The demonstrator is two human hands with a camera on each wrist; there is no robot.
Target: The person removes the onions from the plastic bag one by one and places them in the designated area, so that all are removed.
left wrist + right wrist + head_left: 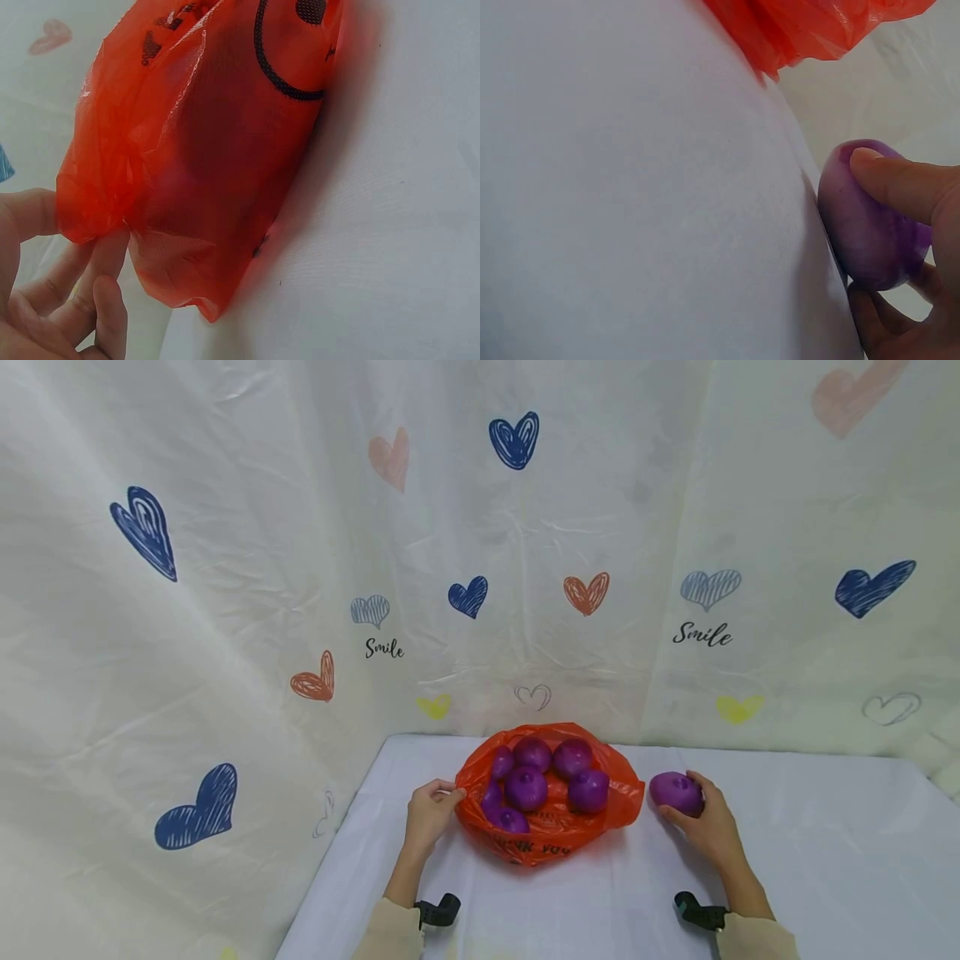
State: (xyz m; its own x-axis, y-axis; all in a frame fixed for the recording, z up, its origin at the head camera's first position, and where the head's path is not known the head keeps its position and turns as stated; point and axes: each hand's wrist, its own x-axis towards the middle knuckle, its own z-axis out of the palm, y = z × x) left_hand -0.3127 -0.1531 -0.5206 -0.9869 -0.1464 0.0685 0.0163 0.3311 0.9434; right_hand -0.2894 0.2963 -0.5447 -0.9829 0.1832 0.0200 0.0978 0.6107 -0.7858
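Seven purple onions: six, as I count them, lie in the open orange bag (pixel 551 827); one is outside it, to the right.
Left hand (pixel 429 814): I have it at the bag's left rim, fingers curled, pinching a gather of the thin plastic. The left wrist view shows the film bunched between thumb and fingers (pixel 105 259).
Left grip state: pinched on the bag's edge, holding the mouth open.
Bag: it lies in the middle of the white bench (pixel 825 860), towards the far edge, mouth spread and facing up, with black print on its near side.
Onions in the bag (pixel 527 787): they sit close together, touching; a small one at the near left is partly hidden, so my count may be off by one.
Loose onion (pixel 677 792): it lies on the bench just to the right of the bag, apart from the plastic.
Right hand (pixel 705 827): I have it curled round that onion, thumb on top in the right wrist view.
Right grip state: closed round the loose onion (pixel 874 225).
Progress, as I judge it: most of the onions are bagged; this one is left.
Behind: a cream curtain (pixel 225 610) with printed hearts.
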